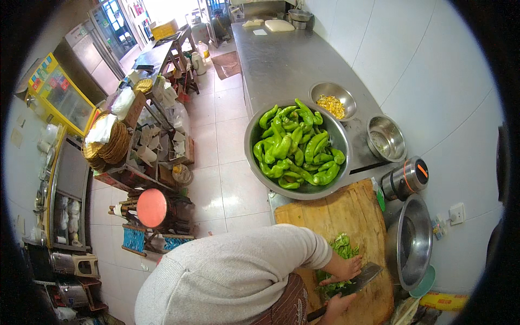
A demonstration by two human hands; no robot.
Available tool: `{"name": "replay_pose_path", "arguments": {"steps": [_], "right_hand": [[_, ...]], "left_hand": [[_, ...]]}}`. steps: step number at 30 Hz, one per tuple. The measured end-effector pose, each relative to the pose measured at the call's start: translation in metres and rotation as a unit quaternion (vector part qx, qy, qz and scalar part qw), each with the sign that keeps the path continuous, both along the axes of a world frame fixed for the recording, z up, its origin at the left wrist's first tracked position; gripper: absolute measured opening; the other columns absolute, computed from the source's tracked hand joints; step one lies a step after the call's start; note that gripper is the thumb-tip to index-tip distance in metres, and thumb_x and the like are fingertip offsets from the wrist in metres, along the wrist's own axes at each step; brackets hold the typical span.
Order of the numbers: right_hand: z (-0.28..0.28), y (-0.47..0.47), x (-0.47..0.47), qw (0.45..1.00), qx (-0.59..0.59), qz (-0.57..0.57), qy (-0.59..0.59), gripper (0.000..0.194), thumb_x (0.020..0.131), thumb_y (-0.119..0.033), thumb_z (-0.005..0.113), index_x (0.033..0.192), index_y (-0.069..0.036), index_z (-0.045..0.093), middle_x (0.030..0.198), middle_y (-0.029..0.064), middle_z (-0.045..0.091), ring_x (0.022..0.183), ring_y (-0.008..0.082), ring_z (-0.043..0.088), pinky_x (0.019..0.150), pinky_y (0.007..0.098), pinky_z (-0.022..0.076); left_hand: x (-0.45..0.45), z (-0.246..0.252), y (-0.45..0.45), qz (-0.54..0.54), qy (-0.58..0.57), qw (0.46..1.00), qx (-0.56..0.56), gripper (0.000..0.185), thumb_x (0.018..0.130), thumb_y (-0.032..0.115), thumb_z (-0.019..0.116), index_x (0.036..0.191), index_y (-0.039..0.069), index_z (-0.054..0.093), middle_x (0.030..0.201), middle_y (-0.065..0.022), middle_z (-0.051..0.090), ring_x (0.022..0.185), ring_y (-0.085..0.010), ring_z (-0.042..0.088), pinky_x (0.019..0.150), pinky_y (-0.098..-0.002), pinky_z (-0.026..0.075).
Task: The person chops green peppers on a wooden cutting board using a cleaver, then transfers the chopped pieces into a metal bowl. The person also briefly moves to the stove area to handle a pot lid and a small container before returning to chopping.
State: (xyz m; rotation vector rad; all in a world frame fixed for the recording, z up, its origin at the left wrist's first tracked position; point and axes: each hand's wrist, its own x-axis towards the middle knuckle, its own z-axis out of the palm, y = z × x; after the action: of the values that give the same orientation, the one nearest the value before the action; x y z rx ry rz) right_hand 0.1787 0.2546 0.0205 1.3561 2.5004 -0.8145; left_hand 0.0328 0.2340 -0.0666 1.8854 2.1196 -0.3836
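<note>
My left hand is spread flat over chopped green leaves and the near part of a cleaver's blade. Lower down, my right hand is closed around the cleaver where blade and dark handle meet. The blade lies low over a worn wooden cutting board, pointing to the upper right. More chopped greens lie under and beside my left hand, partly hidden by it. Beyond the board stands a large steel basin heaped with long green peppers.
Steel bowls stand along the wall, one holding yellow pieces. A steel canister and a tilted basin flank the board's right side. Dough lies on the far steel counter. A red-topped stool stands left on the tiled floor.
</note>
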Motion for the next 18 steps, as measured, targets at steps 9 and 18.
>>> {"name": "replay_pose_path", "arguments": {"steps": [9,18], "right_hand": [[0.001,0.002,0.0,0.998,0.033,0.011,-0.044,0.059,0.087,0.0,0.056,0.138,0.008,0.029,0.137,0.0273,0.043,0.127,0.0385,0.045,0.103,0.0452,0.0388],[0.016,-0.018,0.0,1.0,-0.005,0.024,-0.005,0.048,0.085,0.0,0.054,0.129,0.004,0.035,0.103,0.0298,0.061,0.097,0.0446,0.06,0.085,0.0509,0.0461]], "left_hand": [[0.005,0.057,-0.047,-0.014,0.027,0.999,0.04,0.144,0.045,0.067,0.082,0.152,0.007,0.008,0.157,-0.0203,0.015,0.145,-0.0363,0.012,0.113,-0.0666,-0.003],[-0.025,0.095,-0.053,-0.011,-0.046,0.997,0.056,0.135,0.046,0.049,0.092,0.147,-0.006,0.021,0.145,-0.0248,0.038,0.136,-0.0377,0.034,0.115,-0.052,0.022]]}}
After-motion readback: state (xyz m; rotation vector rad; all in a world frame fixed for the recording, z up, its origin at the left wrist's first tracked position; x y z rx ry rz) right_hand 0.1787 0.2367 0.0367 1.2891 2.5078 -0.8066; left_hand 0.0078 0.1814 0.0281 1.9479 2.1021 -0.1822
